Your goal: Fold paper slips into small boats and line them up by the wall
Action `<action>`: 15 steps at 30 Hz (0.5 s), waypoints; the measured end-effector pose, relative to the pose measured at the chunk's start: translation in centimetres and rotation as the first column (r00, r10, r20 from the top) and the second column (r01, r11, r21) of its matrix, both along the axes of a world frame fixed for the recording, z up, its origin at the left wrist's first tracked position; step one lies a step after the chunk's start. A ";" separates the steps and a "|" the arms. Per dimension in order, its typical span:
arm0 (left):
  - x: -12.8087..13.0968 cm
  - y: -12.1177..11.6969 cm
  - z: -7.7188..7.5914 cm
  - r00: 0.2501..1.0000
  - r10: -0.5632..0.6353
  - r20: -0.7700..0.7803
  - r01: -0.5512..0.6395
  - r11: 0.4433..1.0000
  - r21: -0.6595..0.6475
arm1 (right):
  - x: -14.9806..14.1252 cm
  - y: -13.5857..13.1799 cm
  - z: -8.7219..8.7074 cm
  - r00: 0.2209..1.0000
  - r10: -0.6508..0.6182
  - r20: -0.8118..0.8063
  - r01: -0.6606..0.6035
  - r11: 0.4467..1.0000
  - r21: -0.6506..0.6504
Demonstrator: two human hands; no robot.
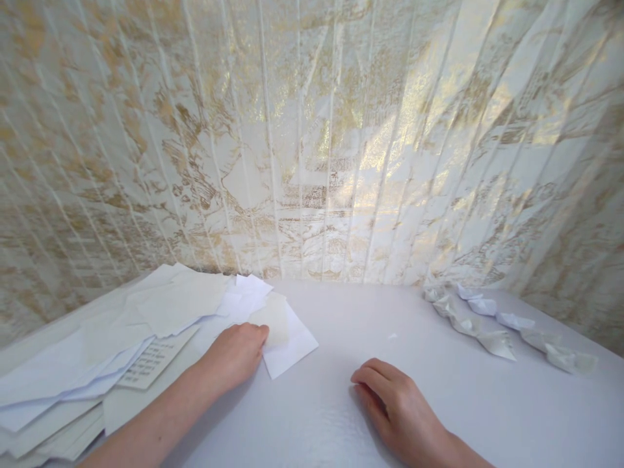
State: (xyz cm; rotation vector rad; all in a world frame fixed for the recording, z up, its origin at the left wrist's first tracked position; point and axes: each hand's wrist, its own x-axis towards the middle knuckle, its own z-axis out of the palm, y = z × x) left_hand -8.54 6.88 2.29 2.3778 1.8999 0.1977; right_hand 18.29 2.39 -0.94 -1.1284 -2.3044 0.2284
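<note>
My left hand [238,351] reaches to the right side of a loose pile of paper. Its fingers are closed at the edge of a small cream sheet of paper [277,320], which lies over a white sheet [297,343]. Thumb and fingertips are partly hidden by the hand itself. My right hand [390,403] rests on the white table [302,422] with its fingers curled together, and no object shows in it. Between the hands there is a gap of bare tabletop.
Overlapping white and cream sheets [175,299] cover the table's left side, one page with printed text [153,357]. Two rows of small folded paper boats [497,341] stand at the right. A tiny paper scrap [392,336] lies mid-table. Behind hangs a patterned curtain [312,143].
</note>
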 end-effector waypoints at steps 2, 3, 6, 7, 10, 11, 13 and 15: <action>-0.1 0.1 0.2 0.997 0.043 0.059 -0.044 0.999 0.019 | 0.0 0.0 -0.1 1.000 -0.001 -0.017 0.001 1.000 -0.017; -0.1 0.1 0.4 0.993 0.063 0.097 -0.066 0.997 0.032 | -0.1 0.0 -0.1 1.000 -0.001 -0.029 0.000 1.000 -0.025; 0.8 -0.7 1.2 0.969 0.068 0.237 -0.084 0.995 0.058 | 0.0 0.1 -0.6 0.994 -0.006 -0.109 0.003 1.000 -0.023; 1.3 -1.1 1.5 0.954 0.046 0.297 -0.062 0.997 0.047 | 0.2 0.2 -0.8 0.987 -0.018 -0.159 0.016 1.000 -0.018; 2.8 -2.5 2.1 0.749 -0.021 0.662 0.154 0.977 -0.144 | 0.9 0.5 -1.0 0.927 -0.042 -0.372 0.028 0.999 -0.043; 3.2 -2.8 2.2 0.612 0.029 0.790 0.262 0.935 -0.238 | 1.1 0.6 -0.9 0.891 -0.036 -0.452 0.002 0.997 -0.074; 3.6 -3.3 2.1 0.364 0.193 0.911 0.445 0.824 -0.352 | 1.6 0.8 -0.5 0.791 -0.030 -0.611 -0.080 0.985 -0.152; 3.6 -3.5 1.8 0.249 0.310 0.918 0.530 0.749 -0.397 | 1.7 1.0 0.0 0.668 -0.074 -0.740 -0.166 0.955 -0.246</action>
